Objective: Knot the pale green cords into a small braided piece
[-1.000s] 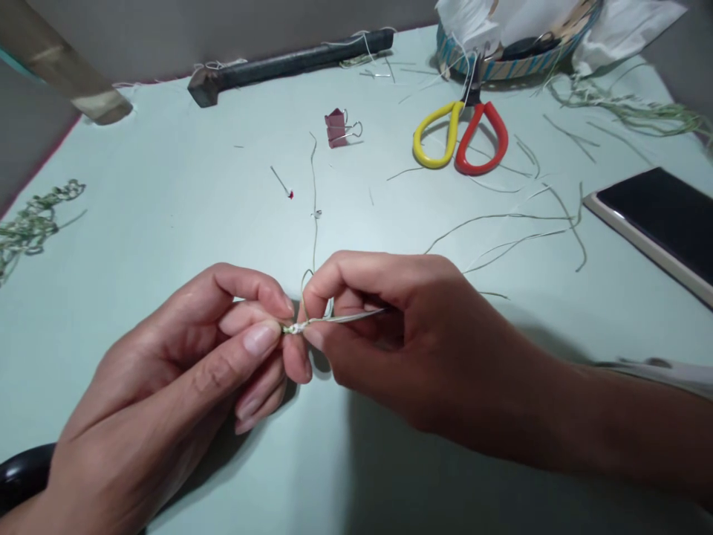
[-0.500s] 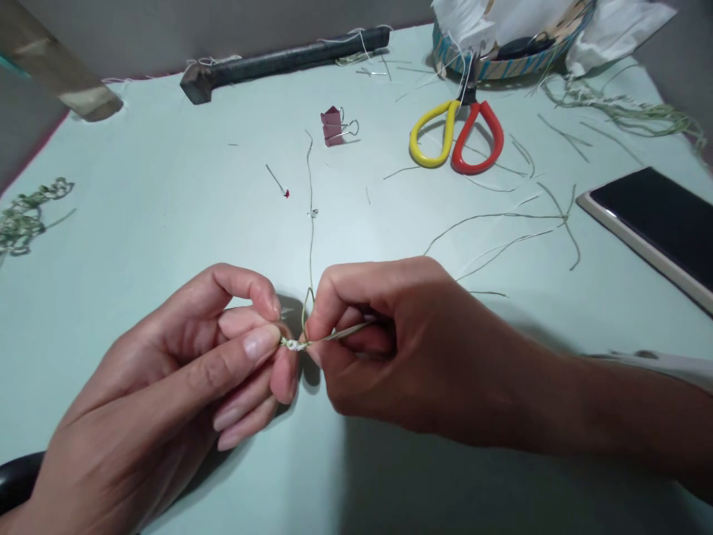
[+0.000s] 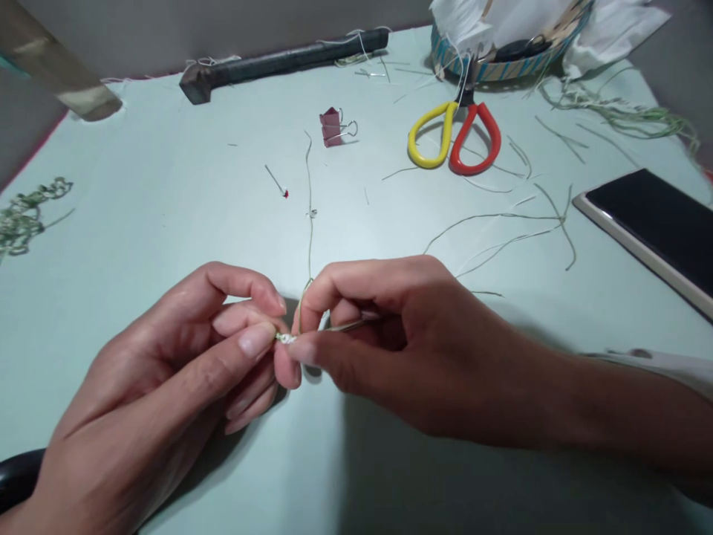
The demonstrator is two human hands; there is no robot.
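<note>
The knotted cord (image 3: 286,339) is green and white, the clip (image 3: 330,130) mauve, the basket (image 3: 512,70) blue-striped.

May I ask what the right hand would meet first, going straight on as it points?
Most likely the left hand, just past the knotted cord the right hand pinches; depth is unclear.

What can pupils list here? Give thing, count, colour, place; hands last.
Table: one, pale green, throughout
Basket: one, blue and tan, back right
Wrapping: count unclear, white, in and beside basket
Dark item: one, in basket
Scissors: one, yellow and red handles, near basket
Phone: one, black screen, right
Clip: one, pink, back centre
Pin: one, grey, red-tipped, left of clip
Bar: one, dark, back
Pole: one, brown, back left
Knotted clump: one, green-white, left
Threads: many, green and white, scattered
Knotted cord: one, green-white, front centre
Black object: one, bottom left
Left hand: one, bare, pinching cord
Right hand: one, bare, pinching cord
</note>
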